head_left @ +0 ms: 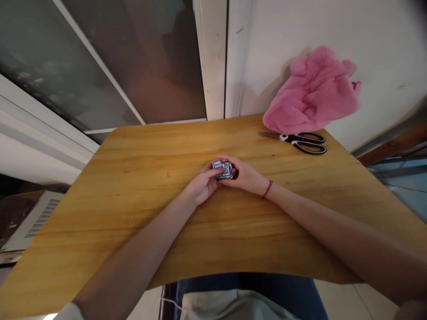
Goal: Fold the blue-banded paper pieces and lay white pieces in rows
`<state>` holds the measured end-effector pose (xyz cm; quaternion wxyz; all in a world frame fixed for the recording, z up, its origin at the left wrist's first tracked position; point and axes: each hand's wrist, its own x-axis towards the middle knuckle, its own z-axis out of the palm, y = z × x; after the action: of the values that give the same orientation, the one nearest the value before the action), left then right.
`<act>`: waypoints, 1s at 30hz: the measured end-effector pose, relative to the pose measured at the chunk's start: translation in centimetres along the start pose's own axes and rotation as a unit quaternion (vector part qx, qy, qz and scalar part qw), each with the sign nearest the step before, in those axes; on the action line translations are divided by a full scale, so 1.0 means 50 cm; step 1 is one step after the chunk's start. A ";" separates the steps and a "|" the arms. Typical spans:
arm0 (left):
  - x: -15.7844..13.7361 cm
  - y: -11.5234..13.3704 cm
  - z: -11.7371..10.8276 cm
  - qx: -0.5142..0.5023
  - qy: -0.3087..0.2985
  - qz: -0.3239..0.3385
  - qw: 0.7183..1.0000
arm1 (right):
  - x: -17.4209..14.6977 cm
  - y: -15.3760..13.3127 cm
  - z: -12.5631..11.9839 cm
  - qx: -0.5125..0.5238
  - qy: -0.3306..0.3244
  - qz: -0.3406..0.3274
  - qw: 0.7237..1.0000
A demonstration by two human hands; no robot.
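A small bundle of white pieces with blue printed outlines [223, 170], perhaps cards or cut-outs, is held between both hands over the middle of the wooden table [160, 169]. My left hand [206, 183] grips it from the left, with the thumb lying across its top. From the right, my right hand [245, 173] curls around its far and near edges, thumb and fingers closed on it. A red string bracelet [267, 190] circles the right wrist. The bundle's underside is hidden by the fingers, and its exact kind is too small to make out.
Black-handled scissors [305, 141] lie at the table's back right, blades pointing left. Just behind them a pink fluffy cloth [316, 95] rests against the white wall. A glass-panelled door [143, 58] stands beyond the back edge. To the left of the table is a box [33, 218].
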<state>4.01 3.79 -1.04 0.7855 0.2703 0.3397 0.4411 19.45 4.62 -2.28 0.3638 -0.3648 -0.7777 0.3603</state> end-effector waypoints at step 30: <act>0.013 0.008 -0.016 -0.043 0.035 0.044 0.997 | 0.003 0.006 -0.013 0.077 0.104 0.041 0.991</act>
<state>3.43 4.65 -1.44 0.7637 0.2359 0.3353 0.4988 20.02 5.07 -2.20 0.4550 -0.4027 -0.6898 0.3936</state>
